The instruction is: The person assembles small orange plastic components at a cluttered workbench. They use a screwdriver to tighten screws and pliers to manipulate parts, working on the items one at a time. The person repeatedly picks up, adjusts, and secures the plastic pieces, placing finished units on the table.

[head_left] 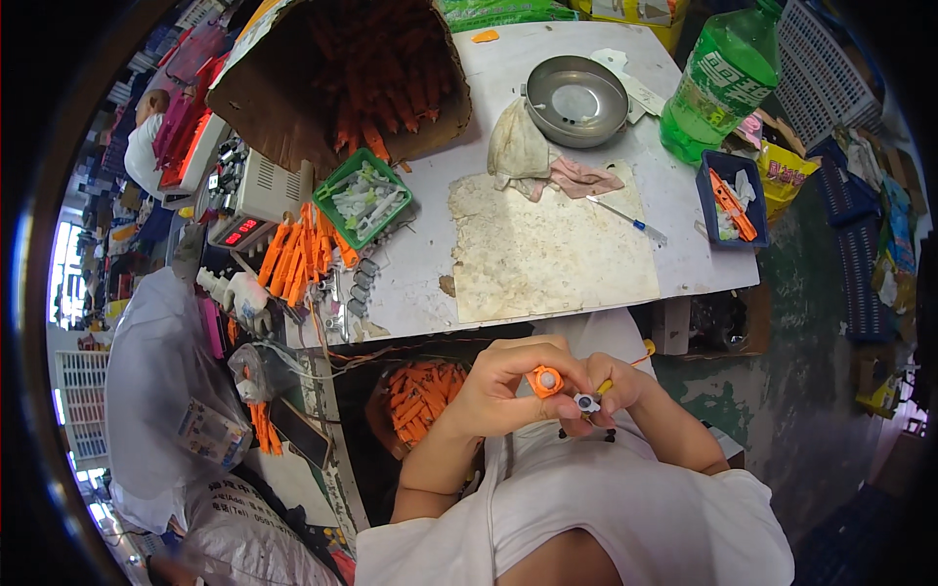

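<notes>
In front of my white shirt, my left hand (515, 389) is closed around an orange plastic part (544, 381), seen end-on with a pale round tip. My right hand (622, 379) is closed at its side, fingers nearly touching the left ones. Between the fingertips sits a small grey round piece (586, 402) with a dark ring. A thin yellow piece (605, 387) shows at the right fingertips; its kind is hard to tell. Both hands are just off the near edge of the white table (410, 293).
On the table are a carton (264, 117) of orange parts, a green basket (363, 200), a metal bowl (576, 101), rags (523, 146), a pen (628, 220), a green bottle (723, 83) and a blue basket (733, 200). More orange parts (422, 398) lie below the table.
</notes>
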Demonstrator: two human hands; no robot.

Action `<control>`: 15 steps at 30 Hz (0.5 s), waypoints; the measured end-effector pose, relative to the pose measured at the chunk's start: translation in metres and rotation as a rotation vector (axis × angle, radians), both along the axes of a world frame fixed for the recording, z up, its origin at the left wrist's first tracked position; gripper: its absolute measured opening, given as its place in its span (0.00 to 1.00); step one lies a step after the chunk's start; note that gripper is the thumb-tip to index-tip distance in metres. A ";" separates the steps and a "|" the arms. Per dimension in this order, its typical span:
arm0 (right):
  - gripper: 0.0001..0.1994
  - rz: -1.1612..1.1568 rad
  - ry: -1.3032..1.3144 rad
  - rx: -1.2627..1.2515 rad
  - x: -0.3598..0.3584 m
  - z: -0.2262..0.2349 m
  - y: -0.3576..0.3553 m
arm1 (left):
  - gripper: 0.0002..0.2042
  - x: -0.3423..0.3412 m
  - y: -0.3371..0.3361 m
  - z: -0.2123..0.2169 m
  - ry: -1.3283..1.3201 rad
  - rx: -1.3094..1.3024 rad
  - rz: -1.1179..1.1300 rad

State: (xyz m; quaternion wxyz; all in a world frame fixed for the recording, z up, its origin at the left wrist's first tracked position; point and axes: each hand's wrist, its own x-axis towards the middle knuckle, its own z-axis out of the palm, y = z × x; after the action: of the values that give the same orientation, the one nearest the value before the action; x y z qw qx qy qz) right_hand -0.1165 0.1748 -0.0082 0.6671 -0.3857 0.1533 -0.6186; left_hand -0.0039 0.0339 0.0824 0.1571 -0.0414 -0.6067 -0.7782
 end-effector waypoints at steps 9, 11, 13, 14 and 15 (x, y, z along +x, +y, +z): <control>0.22 -0.118 0.129 0.046 -0.005 0.023 -0.003 | 0.12 -0.002 -0.006 0.003 0.097 -0.187 0.215; 0.21 -0.235 0.337 0.121 -0.013 0.046 0.004 | 0.11 -0.003 -0.017 0.003 0.207 -0.360 0.264; 0.20 -0.268 0.428 0.127 -0.021 0.056 0.011 | 0.11 -0.004 -0.020 0.007 0.260 -0.454 0.288; 0.19 -0.243 0.415 0.094 -0.025 0.058 0.012 | 0.11 -0.005 -0.021 0.007 0.280 -0.449 0.262; 0.19 -0.220 0.402 0.064 -0.027 0.059 0.012 | 0.11 -0.008 -0.021 0.008 0.303 -0.442 0.235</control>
State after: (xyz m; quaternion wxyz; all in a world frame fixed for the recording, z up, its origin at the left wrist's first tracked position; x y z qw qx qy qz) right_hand -0.1434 0.1870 0.0507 0.5634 -0.4609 0.3440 -0.5931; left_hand -0.0116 0.0132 0.0905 0.3219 -0.1198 -0.7318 -0.5886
